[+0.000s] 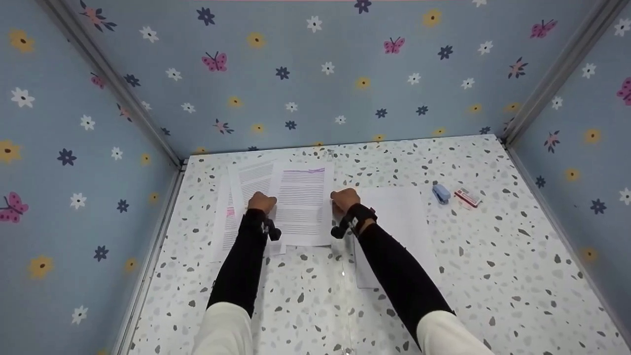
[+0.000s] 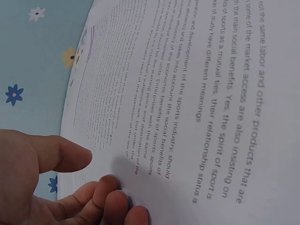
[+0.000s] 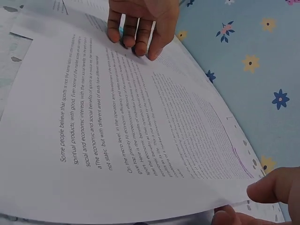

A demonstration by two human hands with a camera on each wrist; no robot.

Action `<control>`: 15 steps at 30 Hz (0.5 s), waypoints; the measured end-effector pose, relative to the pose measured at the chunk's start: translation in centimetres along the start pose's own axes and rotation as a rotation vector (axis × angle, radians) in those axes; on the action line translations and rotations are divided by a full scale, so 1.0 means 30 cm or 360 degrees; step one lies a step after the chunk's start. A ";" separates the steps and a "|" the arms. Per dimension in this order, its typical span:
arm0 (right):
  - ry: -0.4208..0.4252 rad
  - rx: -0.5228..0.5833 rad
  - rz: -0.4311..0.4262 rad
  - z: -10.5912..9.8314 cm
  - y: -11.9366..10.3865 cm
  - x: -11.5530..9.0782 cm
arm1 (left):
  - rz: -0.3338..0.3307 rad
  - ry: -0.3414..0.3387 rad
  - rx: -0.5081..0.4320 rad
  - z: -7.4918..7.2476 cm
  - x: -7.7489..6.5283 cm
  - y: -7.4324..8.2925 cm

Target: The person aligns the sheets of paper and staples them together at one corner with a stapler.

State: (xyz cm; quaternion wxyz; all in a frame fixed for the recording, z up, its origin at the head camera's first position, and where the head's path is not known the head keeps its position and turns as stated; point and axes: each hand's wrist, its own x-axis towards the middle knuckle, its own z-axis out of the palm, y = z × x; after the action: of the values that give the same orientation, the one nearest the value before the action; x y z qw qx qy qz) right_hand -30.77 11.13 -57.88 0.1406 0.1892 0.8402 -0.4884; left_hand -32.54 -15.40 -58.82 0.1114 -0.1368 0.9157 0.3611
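Observation:
A printed sheet [image 1: 303, 207] with a purple mark along its top lies between the two hands. My left hand [image 1: 262, 202] is at its left side; in the left wrist view the fingertips [image 2: 115, 197] rest on the paper, with the thumb held apart from them. At the right edge, my right hand [image 1: 346, 199] pinches the sheet, its thumb [image 3: 272, 185] above the paper and fingers below, as the right wrist view shows. The sheet's near edge bows up slightly there. More printed sheets [image 1: 249, 177] lie fanned out under and left of this one, one bearing a pink mark.
Blank white paper [image 1: 394, 212] lies to the right, partly under the right forearm. Beyond it are a blue stapler [image 1: 441, 194] and a small red and white box [image 1: 468, 198]. Flowered panels [image 1: 315, 88] enclose the speckled table [image 1: 493, 276] at the back and sides.

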 end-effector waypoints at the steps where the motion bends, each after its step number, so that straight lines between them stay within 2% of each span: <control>1: -0.0026 -0.0003 -0.0025 0.000 0.003 -0.002 | -0.0003 0.0003 0.0000 0.003 0.002 -0.001; 7: -0.0037 -0.0120 -0.0217 0.010 0.017 -0.024 | 0.0014 -0.0010 -0.0076 0.006 0.002 -0.012; 12: -0.0036 -0.0221 -0.0278 0.017 0.017 -0.021 | 0.0000 -0.0010 -0.0071 -0.002 -0.008 -0.008; 15: -0.0043 -0.0219 -0.0292 0.015 0.015 -0.023 | -0.0029 0.0008 -0.0076 -0.007 -0.016 -0.008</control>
State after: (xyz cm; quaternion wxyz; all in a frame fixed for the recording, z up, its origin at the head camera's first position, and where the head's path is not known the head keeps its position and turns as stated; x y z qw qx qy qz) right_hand -29.93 10.82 -58.16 0.1193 0.0949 0.8836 -0.4428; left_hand -32.03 -15.62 -58.67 0.1091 -0.1488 0.9058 0.3814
